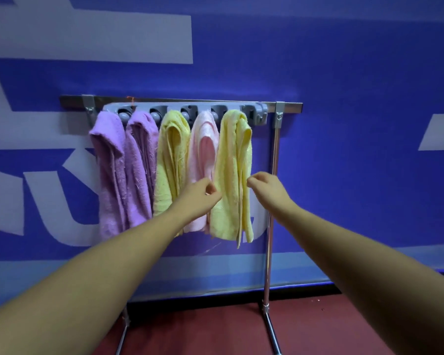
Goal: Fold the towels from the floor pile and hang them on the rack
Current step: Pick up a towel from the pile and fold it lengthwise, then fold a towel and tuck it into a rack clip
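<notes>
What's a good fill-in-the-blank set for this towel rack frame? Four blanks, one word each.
1. ____ towels hang on the rack.
2. The two leftmost towels are ____.
3. The towel between the two yellow towels is ____.
4. The left hand and right hand sit either side of the ____ towel in the row.
Missing words: five; purple; pink; rightmost.

A single head-worn wide-angle view is supplied. The rack [290, 107] and the blue wall [344, 73] behind it are faced squarely, from near and slightly downward. A strip of red floor [203, 329] is taken in below.
</notes>
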The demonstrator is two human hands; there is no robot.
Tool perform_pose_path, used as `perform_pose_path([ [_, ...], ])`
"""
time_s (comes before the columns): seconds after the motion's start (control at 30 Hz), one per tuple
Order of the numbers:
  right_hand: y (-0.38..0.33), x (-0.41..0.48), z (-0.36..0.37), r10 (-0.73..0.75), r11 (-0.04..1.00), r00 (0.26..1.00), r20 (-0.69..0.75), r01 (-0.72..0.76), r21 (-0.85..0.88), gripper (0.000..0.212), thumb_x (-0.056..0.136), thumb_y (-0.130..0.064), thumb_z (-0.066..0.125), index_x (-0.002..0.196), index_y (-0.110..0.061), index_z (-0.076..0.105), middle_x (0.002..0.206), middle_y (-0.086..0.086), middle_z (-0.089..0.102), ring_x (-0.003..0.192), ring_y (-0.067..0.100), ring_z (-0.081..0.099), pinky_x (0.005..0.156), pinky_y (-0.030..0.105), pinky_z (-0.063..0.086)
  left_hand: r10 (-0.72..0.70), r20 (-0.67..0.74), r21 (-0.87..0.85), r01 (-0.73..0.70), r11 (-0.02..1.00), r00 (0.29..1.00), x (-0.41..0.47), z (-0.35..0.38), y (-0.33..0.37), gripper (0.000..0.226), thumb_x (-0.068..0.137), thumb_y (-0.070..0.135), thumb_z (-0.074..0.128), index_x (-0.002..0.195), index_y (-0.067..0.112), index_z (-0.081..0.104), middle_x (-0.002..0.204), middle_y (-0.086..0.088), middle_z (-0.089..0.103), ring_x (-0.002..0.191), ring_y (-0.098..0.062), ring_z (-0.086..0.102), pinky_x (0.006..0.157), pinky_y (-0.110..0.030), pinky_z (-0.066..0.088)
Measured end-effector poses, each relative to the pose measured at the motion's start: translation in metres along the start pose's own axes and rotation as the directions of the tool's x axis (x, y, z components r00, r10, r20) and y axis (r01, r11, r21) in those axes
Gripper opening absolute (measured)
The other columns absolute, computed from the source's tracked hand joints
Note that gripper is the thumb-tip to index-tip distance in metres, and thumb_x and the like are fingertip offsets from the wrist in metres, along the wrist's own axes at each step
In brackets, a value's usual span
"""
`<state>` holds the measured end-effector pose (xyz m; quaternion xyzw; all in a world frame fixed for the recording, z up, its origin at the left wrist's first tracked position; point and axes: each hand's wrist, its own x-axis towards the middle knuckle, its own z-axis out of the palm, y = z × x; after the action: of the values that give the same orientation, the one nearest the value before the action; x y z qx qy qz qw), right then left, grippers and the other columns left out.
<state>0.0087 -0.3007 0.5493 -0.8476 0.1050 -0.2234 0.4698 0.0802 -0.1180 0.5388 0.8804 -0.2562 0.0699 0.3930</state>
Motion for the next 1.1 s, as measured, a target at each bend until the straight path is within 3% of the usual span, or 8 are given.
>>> perform_pose_path([
  [0.17, 0.039, -0.062, 0.045, 0.112, 0.994, 0.992, 0.051, -0.111, -0.015, 0.017, 0.089, -0.019, 0.053, 0.087, -0.008, 0.065, 0.065, -0.003, 0.058, 0.063, 0.017, 0.052, 0.055, 0.026, 0.04, -0.077, 0.093, 0.177, 0.06, 0.982, 0.993, -0.065, 0.008, -0.043, 0.014, 0.088, 0.028, 0.06, 0.092, 0.015, 0.064, 0.095, -0.004, 0.07, 0.09, -0.023, 0.062, 0.077, -0.031, 0.047],
  [0.23, 0.061, -0.086, 0.066, 0.164, 0.986, 0.983, 0.08, -0.161, -0.047, 0.018, 0.09, -0.022, 0.056, 0.096, -0.008, 0.067, 0.078, 0.001, 0.066, 0.077, 0.023, 0.06, 0.067, 0.028, 0.041, -0.132, 0.14, 0.228, 0.098, 0.969, 0.981, -0.092, 0.015, -0.065, 0.016, 0.088, 0.031, 0.058, 0.094, 0.016, 0.062, 0.096, -0.004, 0.069, 0.091, -0.024, 0.062, 0.079, -0.033, 0.048],
  [0.3, 0.085, -0.108, 0.088, 0.212, 0.975, 0.972, 0.102, -0.203, -0.086, 0.029, 0.091, -0.028, 0.058, 0.111, -0.009, 0.067, 0.106, 0.007, 0.071, 0.101, 0.026, 0.064, 0.082, 0.03, 0.044, -0.195, 0.18, 0.269, 0.143, 0.953, 0.964, -0.118, 0.022, -0.089, 0.02, 0.087, 0.033, 0.057, 0.097, 0.016, 0.06, 0.098, -0.003, 0.068, 0.093, -0.025, 0.061, 0.082, -0.035, 0.05],
  [0.4, 0.117, -0.14, 0.117, 0.265, 0.959, 0.951, 0.158, -0.243, -0.145, 0.044, 0.091, -0.032, 0.06, 0.127, -0.006, 0.063, 0.131, 0.013, 0.065, 0.122, 0.029, 0.059, 0.102, 0.034, 0.042, -0.27, 0.216, 0.289, 0.203, 0.935, 0.938, -0.154, 0.033, -0.125, 0.02, 0.085, 0.036, 0.058, 0.094, 0.018, 0.06, 0.1, -0.006, 0.069, 0.094, -0.027, 0.062, 0.085, -0.037, 0.052],
  [0.6, 0.176, -0.19, 0.174, 0.353, 0.918, 0.902, 0.248, -0.282, -0.28, 0.038, 0.09, -0.028, 0.061, 0.121, -0.006, 0.064, 0.122, 0.017, 0.069, 0.117, 0.033, 0.062, 0.098, 0.037, 0.046, -0.414, 0.282, 0.306, 0.328, 0.894, 0.865, -0.215, 0.064, -0.197, 0.026, 0.077, 0.043, 0.058, 0.086, 0.02, 0.061, 0.092, -0.006, 0.07, 0.087, -0.028, 0.065, 0.082, -0.035, 0.053],
  [0.77, 0.222, -0.215, 0.22, 0.437, 0.883, 0.836, 0.332, -0.328, -0.336, 0.04, 0.089, -0.026, 0.064, 0.125, -0.007, 0.063, 0.12, 0.015, 0.068, 0.115, 0.032, 0.062, 0.098, 0.037, 0.047, -0.518, 0.307, 0.283, 0.443, 0.851, 0.798, -0.247, 0.095, -0.253, 0.012, 0.08, 0.03, 0.063, 0.076, 0.019, 0.06, 0.082, -0.004, 0.069, 0.082, -0.027, 0.066, 0.08, -0.035, 0.055],
  [0.97, 0.283, -0.23, 0.27, 0.503, 0.848, 0.731, 0.461, -0.313, -0.428, 0.046, 0.085, -0.026, 0.063, 0.127, -0.007, 0.061, 0.123, 0.014, 0.066, 0.114, 0.032, 0.061, 0.095, 0.039, 0.05, -0.592, 0.371, 0.347, 0.485, 0.803, 0.715, -0.267, 0.142, -0.315, 0.013, 0.086, 0.02, 0.058, 0.083, 0.009, 0.063, 0.094, -0.014, 0.072, 0.093, -0.032, 0.065, 0.082, -0.036, 0.052],
  [1.1, 0.327, -0.239, 0.307, 0.534, 0.826, 0.655, 0.535, -0.269, -0.495, 0.053, 0.087, -0.027, 0.066, 0.135, -0.006, 0.056, 0.136, 0.013, 0.059, 0.127, 0.03, 0.054, 0.104, 0.038, 0.044, -0.622, 0.449, 0.456, 0.434, 0.777, 0.641, -0.271, 0.177, -0.351, 0.029, 0.098, 0.018, 0.048, 0.116, 0.002, 0.066, 0.125, -0.016, 0.065, 0.119, -0.032, 0.058, 0.095, -0.032, 0.04],
])
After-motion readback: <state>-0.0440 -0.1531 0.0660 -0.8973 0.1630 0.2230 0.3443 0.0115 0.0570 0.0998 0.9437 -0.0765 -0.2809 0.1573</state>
